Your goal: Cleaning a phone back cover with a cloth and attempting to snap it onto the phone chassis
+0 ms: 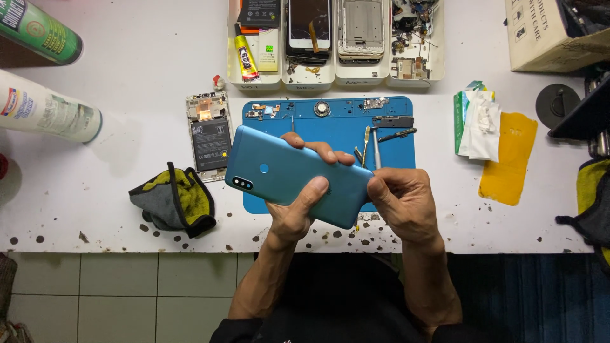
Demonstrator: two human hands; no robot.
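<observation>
Above the counter's near edge: the blue phone back cover (295,184) was held up in both hands, over the front of the blue work mat (330,124).
Left hand (298,203): closed around the cover's middle, thumb laid across its back, fingertips curled over the far edge.
Right hand (403,200): fingers pinched shut on the cover's right end, at the corner.
Step in hand: judged to be the cover being handled and worked at its right end, apart from the opened phone body (208,133) lying just left of the mat.
Next move calls for: a steady left-hand hold and light fingertip pressure along the edge.
Nearby: a grey-and-yellow cloth (173,200) and tweezers (375,147) on the counter (127,114).
</observation>
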